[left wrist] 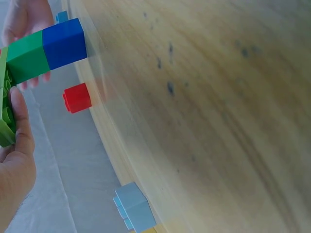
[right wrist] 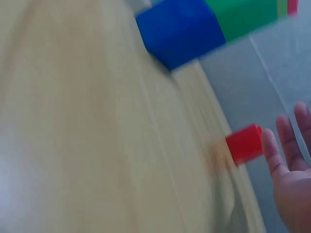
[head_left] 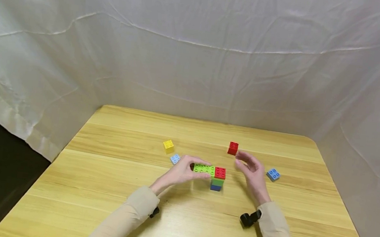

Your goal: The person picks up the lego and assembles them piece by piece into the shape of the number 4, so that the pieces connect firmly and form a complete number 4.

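Note:
My left hand (head_left: pixel 182 170) pinches a long lime-green brick (head_left: pixel 203 169) between thumb and fingers. This brick juts leftward from the top of a small tower. Under its right end are a green brick (left wrist: pixel 29 56) and, lowest, a blue brick (left wrist: pixel 64 43); a red brick (head_left: pixel 220 172) sits above that end. My right hand (head_left: pixel 253 172) holds nothing, fingers apart and loosely bent, just right of the tower. Closest to its fingertips in the head view is a loose red brick (head_left: pixel 233 148), which also shows beside the fingers in the right wrist view.
On the wooden table (head_left: pixel 106 187) lie a yellow brick (head_left: pixel 168 146) and a pale blue brick (head_left: pixel 175 158), behind my left hand. Another blue brick (head_left: pixel 273 174) is to the right of my right hand. Pale curtains (head_left: pixel 215 78) hang behind and beside the table.

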A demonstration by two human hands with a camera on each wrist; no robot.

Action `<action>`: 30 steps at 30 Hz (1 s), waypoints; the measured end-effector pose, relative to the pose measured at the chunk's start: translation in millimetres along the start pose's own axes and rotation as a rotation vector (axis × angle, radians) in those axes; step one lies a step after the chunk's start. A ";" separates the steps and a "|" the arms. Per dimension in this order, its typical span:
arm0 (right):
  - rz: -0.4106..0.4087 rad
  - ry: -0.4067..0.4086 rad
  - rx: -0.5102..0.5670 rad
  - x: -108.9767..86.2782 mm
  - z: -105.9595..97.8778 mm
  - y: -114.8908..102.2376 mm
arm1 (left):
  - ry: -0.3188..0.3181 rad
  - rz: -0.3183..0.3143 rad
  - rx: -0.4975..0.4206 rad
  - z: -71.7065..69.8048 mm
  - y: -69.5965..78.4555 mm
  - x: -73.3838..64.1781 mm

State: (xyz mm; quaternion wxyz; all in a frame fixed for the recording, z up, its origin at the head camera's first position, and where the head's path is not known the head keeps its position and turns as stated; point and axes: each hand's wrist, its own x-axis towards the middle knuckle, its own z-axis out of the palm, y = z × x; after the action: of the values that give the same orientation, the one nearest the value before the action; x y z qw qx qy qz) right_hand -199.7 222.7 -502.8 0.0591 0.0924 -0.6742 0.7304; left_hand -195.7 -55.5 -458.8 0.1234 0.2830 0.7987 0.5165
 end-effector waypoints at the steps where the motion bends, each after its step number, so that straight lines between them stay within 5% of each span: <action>1: 0.012 0.019 -0.025 3.1 -3.0 0.8 | -0.001 0.002 0.001 0.0 0.0 0.0; 17: 0.136 0.147 -0.193 33.1 -16.8 8.9 | 0.002 -0.006 0.003 0.3 -1.4 0.5; 30: 0.201 0.164 -0.280 48.7 -10.7 16.4 | 0.005 -0.003 0.011 0.8 -1.3 0.2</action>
State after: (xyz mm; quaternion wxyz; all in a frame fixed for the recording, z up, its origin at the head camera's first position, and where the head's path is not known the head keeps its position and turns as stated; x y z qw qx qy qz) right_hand -251.3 230.2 -509.0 0.0529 -0.0446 -0.7679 0.6368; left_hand -195.9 -55.1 -460.3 0.1206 0.2814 0.8021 0.5127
